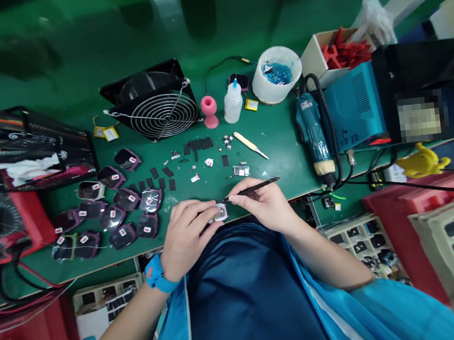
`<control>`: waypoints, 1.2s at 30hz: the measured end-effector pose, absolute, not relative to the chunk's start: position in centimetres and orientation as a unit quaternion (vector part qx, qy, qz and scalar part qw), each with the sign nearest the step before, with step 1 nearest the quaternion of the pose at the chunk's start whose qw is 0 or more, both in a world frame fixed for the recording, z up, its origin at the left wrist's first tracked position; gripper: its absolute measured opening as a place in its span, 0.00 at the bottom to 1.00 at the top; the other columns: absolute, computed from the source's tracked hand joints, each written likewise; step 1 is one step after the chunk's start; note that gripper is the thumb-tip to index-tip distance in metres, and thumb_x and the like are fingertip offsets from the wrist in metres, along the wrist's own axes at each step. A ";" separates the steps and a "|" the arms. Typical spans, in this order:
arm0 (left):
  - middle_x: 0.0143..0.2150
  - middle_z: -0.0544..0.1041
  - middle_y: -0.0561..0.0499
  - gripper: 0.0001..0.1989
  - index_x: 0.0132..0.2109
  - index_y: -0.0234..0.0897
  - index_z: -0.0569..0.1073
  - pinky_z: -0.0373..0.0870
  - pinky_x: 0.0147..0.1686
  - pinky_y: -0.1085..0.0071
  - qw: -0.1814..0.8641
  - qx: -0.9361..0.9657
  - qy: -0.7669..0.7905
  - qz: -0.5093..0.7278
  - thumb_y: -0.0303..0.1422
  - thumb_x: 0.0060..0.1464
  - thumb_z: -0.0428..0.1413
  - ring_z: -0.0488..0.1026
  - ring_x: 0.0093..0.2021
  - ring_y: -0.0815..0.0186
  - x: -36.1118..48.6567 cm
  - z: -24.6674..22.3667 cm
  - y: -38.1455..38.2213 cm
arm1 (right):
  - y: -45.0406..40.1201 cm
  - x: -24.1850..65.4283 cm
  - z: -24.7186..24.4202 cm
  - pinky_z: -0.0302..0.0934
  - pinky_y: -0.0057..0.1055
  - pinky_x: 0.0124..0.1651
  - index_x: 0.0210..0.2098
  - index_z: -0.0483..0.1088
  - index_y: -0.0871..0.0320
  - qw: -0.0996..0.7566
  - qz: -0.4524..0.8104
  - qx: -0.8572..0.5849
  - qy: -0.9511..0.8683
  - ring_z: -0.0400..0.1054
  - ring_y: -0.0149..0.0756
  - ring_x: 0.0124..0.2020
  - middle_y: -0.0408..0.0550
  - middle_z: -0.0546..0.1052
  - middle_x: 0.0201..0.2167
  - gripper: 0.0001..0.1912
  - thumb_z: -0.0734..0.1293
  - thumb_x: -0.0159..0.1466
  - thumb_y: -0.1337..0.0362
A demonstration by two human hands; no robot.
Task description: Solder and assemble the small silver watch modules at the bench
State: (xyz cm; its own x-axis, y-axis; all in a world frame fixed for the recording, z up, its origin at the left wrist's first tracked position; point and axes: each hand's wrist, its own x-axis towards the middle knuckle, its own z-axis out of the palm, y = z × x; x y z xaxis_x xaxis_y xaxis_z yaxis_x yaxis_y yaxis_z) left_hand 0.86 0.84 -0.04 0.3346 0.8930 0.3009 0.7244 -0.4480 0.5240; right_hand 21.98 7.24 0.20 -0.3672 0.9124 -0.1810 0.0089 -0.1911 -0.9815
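Near the table's front edge, my left hand (189, 233) holds a small opened device (220, 213) with a light inner face, its fingers closed around the left side. My right hand (262, 204) pinches a thin black tool (257, 187), whose tip reaches the device's upper edge. Dark watch-like units (122, 236) with small red-and-white stickers lie in a group left of my hands. Small black pads (167, 172) and loose little parts (209, 162) are spread beyond my hands. A cream-handled tool (248, 143) lies farther back.
Behind stand a black fan (164, 114), a pink holder (209, 112), a white bottle (233, 104) and a white tub (259, 83). An electric screwdriver (311, 128) and a blue machine (352, 108) are at right, a red multimeter (36, 211) at left. Trays (432, 235) flank my body.
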 end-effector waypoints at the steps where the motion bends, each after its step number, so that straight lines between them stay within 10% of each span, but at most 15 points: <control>1: 0.49 0.82 0.47 0.11 0.52 0.40 0.76 0.72 0.48 0.61 0.146 0.807 0.498 0.282 0.31 0.63 0.62 0.74 0.48 0.59 0.8 -0.1 0.9 | 7.2 22.0 0.2 0.69 0.30 0.35 0.33 0.78 0.56 0.357 0.637 -0.433 -0.528 0.74 0.33 0.31 0.45 0.81 0.31 0.04 0.73 0.64 0.62; 36: 0.48 0.80 0.46 0.20 0.60 0.38 0.70 0.71 0.49 0.64 0.153 0.793 0.526 0.265 0.34 0.63 0.63 0.76 0.46 0.59 0.6 -0.2 0.7 | 6.7 21.7 0.1 0.72 0.31 0.43 0.35 0.80 0.57 0.388 0.575 -0.419 -0.586 0.78 0.35 0.36 0.45 0.83 0.33 0.04 0.71 0.66 0.67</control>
